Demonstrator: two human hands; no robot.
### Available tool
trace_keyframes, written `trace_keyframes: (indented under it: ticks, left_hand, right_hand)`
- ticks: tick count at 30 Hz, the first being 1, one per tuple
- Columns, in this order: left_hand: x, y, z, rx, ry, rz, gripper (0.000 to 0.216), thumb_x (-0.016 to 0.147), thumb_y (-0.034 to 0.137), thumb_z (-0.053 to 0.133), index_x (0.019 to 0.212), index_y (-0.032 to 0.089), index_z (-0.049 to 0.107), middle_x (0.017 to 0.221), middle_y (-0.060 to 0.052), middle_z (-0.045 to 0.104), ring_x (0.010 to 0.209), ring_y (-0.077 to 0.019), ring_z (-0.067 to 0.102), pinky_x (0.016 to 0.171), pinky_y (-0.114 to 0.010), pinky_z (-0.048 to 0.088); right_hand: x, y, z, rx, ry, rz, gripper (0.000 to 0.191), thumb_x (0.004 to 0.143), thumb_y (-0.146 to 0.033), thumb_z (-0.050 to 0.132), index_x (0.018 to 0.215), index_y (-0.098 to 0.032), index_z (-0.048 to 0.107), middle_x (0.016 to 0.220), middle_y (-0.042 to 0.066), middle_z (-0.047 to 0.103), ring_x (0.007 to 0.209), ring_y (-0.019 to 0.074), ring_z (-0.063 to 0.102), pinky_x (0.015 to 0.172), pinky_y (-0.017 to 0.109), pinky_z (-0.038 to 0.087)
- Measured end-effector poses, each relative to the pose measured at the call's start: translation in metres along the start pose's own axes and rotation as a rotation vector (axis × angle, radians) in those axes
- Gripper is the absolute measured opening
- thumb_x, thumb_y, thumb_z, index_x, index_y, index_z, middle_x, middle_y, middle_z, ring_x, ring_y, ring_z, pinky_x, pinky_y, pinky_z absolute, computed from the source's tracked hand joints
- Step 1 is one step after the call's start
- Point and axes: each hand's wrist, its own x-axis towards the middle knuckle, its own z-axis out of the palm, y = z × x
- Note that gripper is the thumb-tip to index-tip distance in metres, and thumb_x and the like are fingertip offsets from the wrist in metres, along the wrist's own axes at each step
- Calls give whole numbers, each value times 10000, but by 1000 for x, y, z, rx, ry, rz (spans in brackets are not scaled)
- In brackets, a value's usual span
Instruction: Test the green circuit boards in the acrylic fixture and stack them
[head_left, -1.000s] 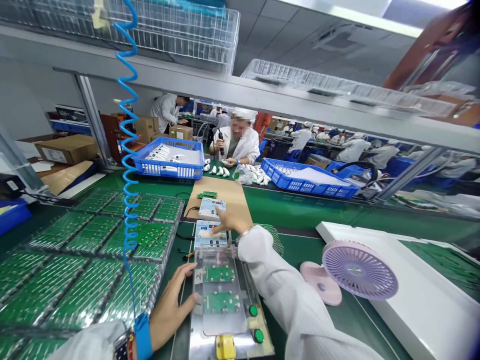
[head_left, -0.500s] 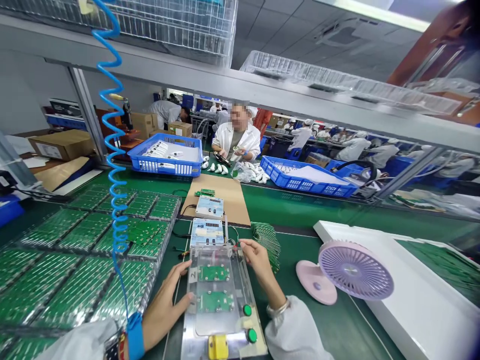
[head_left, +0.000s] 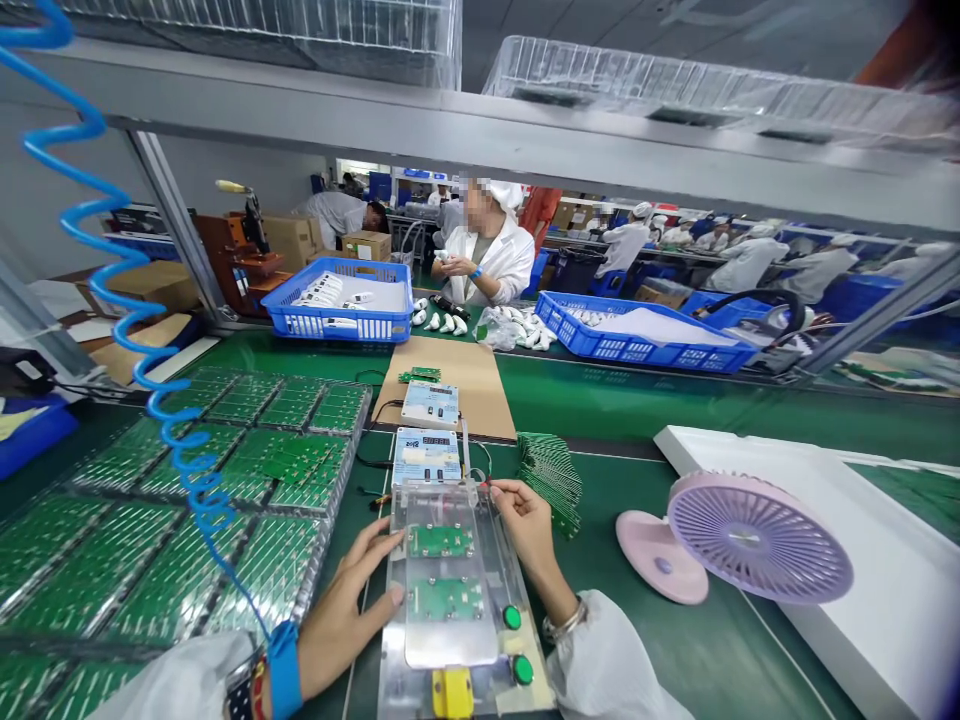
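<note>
A clear-topped test fixture [head_left: 450, 645] lies before me, with two green circuit boards [head_left: 441, 541] under its transparent plate. Spread along its left edge, my left hand [head_left: 346, 610] is open, with fingertips touching the side of the fixture. My right hand [head_left: 526, 525] has thumb and forefinger pinched together at the far right corner, beside thin wires; what lies between them is too small to make out. Two green buttons [head_left: 523, 669] and a yellow block [head_left: 452, 693] sit on the near end. Two small white meter boxes [head_left: 427, 457] stand behind the fixture.
Trays of green circuit boards [head_left: 247, 520] cover the left side, with a blue coiled cord [head_left: 161, 375] hanging over them. Fanned boards [head_left: 551, 480], a pink fan [head_left: 757, 540] and a white foam tray [head_left: 855, 640] are at right. Beyond, a co-worker [head_left: 487, 250] sits between blue baskets [head_left: 337, 325].
My view has shifted, so the bench things appear farther right and the cord farther left. Both hands keep their places at the fixture. The co-worker has turned and raised their hands.
</note>
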Motion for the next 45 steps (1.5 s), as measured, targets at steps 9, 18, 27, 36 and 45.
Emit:
trace_keyframes:
  ticks: [9, 18, 27, 36, 45]
  left_hand:
    - [0, 6, -3, -19, -35, -18, 446, 874, 449, 391, 1311, 360, 386, 1460, 19, 197, 1322, -282, 226, 1060, -468, 278]
    - [1, 2, 0, 7, -8, 24, 438, 876, 384, 389, 1310, 323, 398, 1454, -5, 209, 1303, -295, 268, 1045, -446, 314]
    - [0, 2, 2, 15, -8, 37, 423, 874, 378, 401, 1293, 327, 422, 1458, -1, 207, 1297, -296, 280, 1031, -461, 337]
    - [-1, 11, -2, -9, -14, 18, 400, 876, 373, 395, 1272, 332, 439, 1457, 11, 203, 1302, -302, 266, 1037, -469, 322]
    - [2, 1, -1, 13, -27, 50, 419, 857, 324, 415, 1275, 311, 438, 1457, -2, 203, 1306, -292, 263, 1044, -446, 318]
  right_hand:
    - [-3, 2, 0, -61, -10, -25, 285, 735, -403, 589, 803, -128, 614, 494, -69, 340, 466, 80, 304, 462, 219, 254]
    - [-4, -3, 1, -81, 9, -44, 287, 720, -412, 591, 781, -134, 629, 482, -61, 362, 457, 86, 326, 447, 219, 270]
    - [-4, -1, 1, -89, 20, -55, 263, 733, -392, 590, 784, -137, 628, 484, -57, 372, 454, 88, 331, 443, 223, 274]
    - [-5, -5, 2, -84, 23, -53, 254, 726, -389, 592, 772, -141, 622, 484, -65, 351, 457, 85, 323, 452, 220, 278]
    - [-5, -3, 2, -87, 29, -57, 266, 723, -398, 591, 778, -140, 621, 486, -60, 365, 461, 88, 328, 453, 222, 278]
